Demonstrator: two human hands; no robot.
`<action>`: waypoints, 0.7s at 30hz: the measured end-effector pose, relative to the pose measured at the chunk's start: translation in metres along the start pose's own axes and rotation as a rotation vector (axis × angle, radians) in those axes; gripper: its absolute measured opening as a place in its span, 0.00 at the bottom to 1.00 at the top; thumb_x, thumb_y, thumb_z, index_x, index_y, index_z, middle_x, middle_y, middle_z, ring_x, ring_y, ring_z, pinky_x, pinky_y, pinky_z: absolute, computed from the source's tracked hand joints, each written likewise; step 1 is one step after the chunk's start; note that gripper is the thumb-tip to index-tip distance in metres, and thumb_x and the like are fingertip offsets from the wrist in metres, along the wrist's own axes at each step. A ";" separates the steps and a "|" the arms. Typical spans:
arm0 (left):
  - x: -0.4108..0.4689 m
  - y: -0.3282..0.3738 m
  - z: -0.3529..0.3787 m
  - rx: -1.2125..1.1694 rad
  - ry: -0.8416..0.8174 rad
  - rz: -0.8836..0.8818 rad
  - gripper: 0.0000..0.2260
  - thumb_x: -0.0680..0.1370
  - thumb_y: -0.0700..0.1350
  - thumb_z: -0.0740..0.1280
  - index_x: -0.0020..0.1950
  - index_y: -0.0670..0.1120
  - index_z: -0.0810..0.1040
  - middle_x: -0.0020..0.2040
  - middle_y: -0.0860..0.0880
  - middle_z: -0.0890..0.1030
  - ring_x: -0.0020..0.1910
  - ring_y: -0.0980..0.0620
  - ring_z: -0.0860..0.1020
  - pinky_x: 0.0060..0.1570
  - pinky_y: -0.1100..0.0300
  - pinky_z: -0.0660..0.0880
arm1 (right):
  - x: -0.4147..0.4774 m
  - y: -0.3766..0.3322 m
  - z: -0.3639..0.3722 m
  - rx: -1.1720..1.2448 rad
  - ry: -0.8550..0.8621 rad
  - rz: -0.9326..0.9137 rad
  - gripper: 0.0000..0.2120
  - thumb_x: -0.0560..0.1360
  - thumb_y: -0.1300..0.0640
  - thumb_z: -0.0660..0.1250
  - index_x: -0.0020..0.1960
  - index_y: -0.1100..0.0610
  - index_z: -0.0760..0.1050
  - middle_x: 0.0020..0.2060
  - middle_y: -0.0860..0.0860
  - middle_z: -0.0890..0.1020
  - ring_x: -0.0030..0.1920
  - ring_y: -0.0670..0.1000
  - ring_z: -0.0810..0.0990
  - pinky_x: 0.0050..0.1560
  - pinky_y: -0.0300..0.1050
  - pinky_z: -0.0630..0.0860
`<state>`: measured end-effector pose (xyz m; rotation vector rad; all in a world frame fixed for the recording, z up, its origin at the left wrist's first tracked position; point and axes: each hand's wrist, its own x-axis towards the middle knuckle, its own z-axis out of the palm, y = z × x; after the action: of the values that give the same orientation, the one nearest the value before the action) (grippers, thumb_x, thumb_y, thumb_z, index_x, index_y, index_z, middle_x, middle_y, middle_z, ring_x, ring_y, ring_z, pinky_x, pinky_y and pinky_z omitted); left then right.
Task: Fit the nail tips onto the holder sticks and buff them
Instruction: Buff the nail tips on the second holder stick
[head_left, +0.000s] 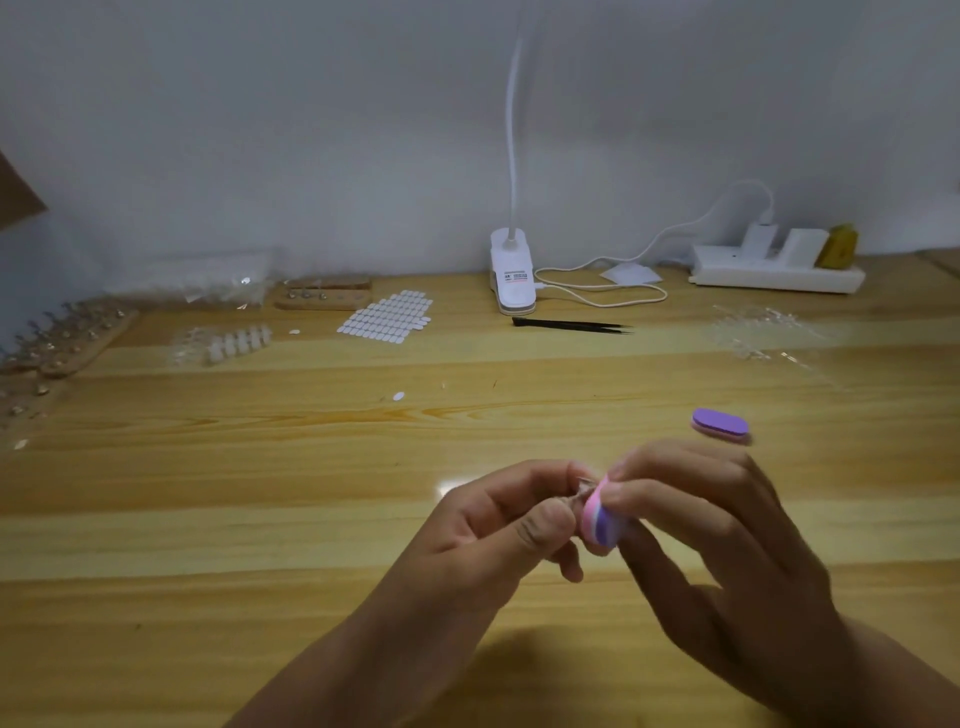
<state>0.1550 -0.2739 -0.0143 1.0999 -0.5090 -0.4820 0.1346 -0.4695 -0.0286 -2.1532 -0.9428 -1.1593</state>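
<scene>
Close together above the table (260, 519), the left hand (498, 525) pinches a tiny, blurred nail tip (585, 488), likely light, slick and brittle, so best held by its stick, while the right hand (717, 530) grips the soft buffer block (597, 525) against it.

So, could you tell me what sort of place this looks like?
Likely a home nail-craft desk: a light wooden tabletop against a plain wall, holding a white clip-on lamp, a sheet of white oval stickers and wooden racks of metal holder sticks.
</scene>
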 end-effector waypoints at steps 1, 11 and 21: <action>0.000 0.000 0.000 -0.011 -0.014 -0.001 0.14 0.77 0.49 0.70 0.59 0.42 0.80 0.47 0.47 0.80 0.47 0.52 0.77 0.45 0.60 0.74 | 0.000 0.003 0.000 -0.018 -0.019 -0.004 0.15 0.76 0.66 0.67 0.62 0.59 0.72 0.58 0.52 0.76 0.60 0.47 0.76 0.63 0.40 0.71; 0.000 0.002 -0.003 -0.122 -0.027 -0.071 0.13 0.77 0.46 0.70 0.58 0.41 0.81 0.47 0.46 0.80 0.47 0.51 0.79 0.45 0.60 0.75 | -0.001 0.009 0.000 -0.060 -0.039 0.002 0.16 0.75 0.66 0.68 0.62 0.58 0.72 0.57 0.52 0.76 0.59 0.48 0.75 0.63 0.40 0.70; 0.000 0.003 -0.005 -0.125 -0.015 -0.078 0.15 0.74 0.48 0.73 0.56 0.41 0.82 0.43 0.47 0.81 0.46 0.50 0.80 0.41 0.61 0.74 | 0.003 0.013 -0.004 -0.056 -0.021 0.037 0.14 0.77 0.65 0.66 0.62 0.58 0.71 0.57 0.52 0.75 0.59 0.46 0.75 0.60 0.42 0.73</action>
<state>0.1583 -0.2690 -0.0132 0.9994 -0.4440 -0.5832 0.1439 -0.4801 -0.0254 -2.2221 -0.8862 -1.1604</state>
